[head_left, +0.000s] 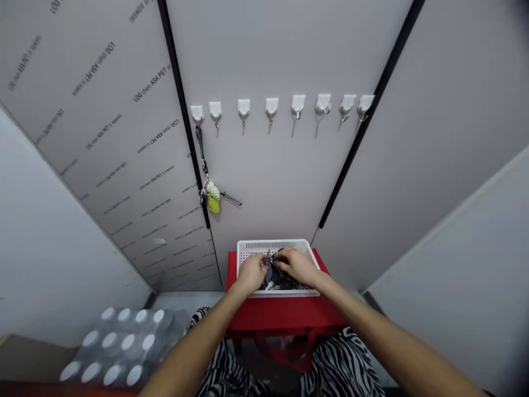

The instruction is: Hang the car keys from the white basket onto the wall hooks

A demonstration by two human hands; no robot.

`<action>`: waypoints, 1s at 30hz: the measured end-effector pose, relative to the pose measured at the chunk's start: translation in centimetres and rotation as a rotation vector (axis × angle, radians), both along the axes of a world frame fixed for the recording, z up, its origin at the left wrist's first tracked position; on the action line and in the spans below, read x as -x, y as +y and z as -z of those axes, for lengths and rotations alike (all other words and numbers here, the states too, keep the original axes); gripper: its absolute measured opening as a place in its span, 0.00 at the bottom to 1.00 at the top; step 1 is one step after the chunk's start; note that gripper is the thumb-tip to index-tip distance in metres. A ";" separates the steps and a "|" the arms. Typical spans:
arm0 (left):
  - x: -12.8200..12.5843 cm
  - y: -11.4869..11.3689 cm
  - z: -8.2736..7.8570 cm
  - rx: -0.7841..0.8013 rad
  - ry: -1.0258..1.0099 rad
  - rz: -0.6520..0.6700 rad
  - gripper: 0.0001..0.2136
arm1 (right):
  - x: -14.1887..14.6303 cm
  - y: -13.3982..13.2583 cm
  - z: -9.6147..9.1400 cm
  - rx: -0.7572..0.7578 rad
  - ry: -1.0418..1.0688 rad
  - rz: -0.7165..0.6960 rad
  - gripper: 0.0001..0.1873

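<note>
Both my hands reach into a white perforated plastic basket (273,245) that stands on a red stool (285,314). My left hand (251,274) is at the basket's left side, its fingertips by a small metal clasp (264,263). My right hand (296,266) lies palm down over a tangle of dark cords and straps (279,279), close to my left hand. Whether either hand grips something is hidden by the fingers. A white piece (270,285) shows among the dark items.
A grey panel wall (264,165) carries a row of several white adhesive hooks (270,106). A lanyard with a yellow-green keychain (213,197) hangs from the leftmost hook (197,113). A plastic-wrapped pack of bottles (119,346) stands at lower left. My zebra-print trousers (341,366) show below.
</note>
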State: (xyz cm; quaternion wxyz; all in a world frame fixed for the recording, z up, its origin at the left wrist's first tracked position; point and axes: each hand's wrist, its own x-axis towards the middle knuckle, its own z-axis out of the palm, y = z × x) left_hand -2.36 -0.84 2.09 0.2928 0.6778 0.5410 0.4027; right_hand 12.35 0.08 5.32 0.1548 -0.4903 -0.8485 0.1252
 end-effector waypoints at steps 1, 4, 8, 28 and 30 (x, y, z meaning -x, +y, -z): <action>-0.2 0.0 0.3 0.029 -0.039 -0.018 0.10 | 0.1 -0.1 0.2 -0.012 0.002 0.014 0.11; -0.5 0.4 0.9 0.106 -0.138 -0.075 0.11 | 0.5 -0.2 0.8 -0.026 -0.008 0.055 0.13; -0.8 1.1 1.1 0.149 -0.110 -0.110 0.12 | 1.0 0.0 1.6 -0.038 -0.029 0.082 0.15; -1.3 0.7 -0.7 0.253 -0.946 -0.090 0.08 | 0.6 -0.7 2.1 -0.091 0.357 0.206 0.08; -1.1 0.6 -1.1 0.287 -1.028 -0.084 0.09 | 0.6 -0.7 2.2 -0.070 0.363 0.231 0.06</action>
